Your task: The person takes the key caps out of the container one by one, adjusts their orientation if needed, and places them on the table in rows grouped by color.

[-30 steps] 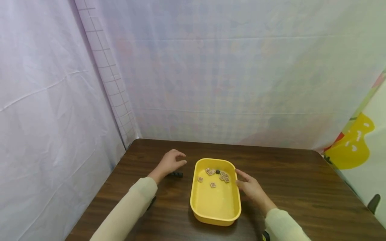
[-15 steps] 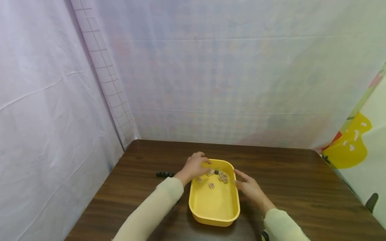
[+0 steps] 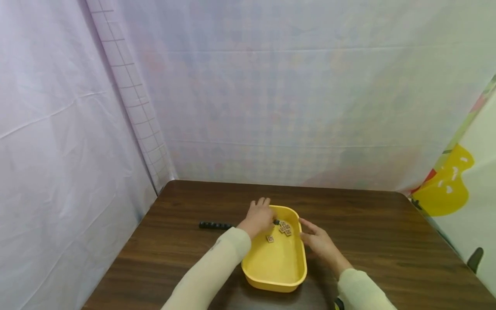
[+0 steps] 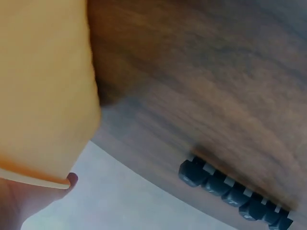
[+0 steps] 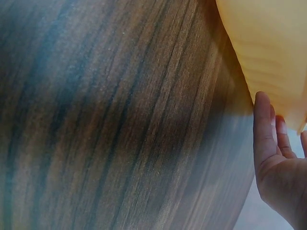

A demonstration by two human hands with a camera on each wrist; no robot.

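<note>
A yellow plastic tray [image 3: 273, 267] stands on the table with several small light square tiles [image 3: 284, 228] marked in dark red, plus a small black piece [image 3: 276, 222]. My left hand [image 3: 258, 218] reaches over its far left side, thumb side down inside. The hand covers the tiles there, and I cannot tell whether it pinches one. In the left wrist view a fingertip [image 4: 72, 179] shows at the tray's rim. My right hand [image 3: 319, 242] rests its fairly straight fingers against the tray's right wall; the right wrist view shows these fingers [image 5: 263, 120] along the outside.
On the brown wooden table [image 3: 368, 241], left of the tray, lies a row of black faceted pieces [image 4: 235, 191] with grey bits between them, partly behind the left sleeve [image 3: 217, 262]. White cloth [image 3: 271, 94] hangs behind the table.
My left hand has moved right from beside the tray to inside its far left part, uncovering more of the black row. My right hand stays at the tray's right wall.
</note>
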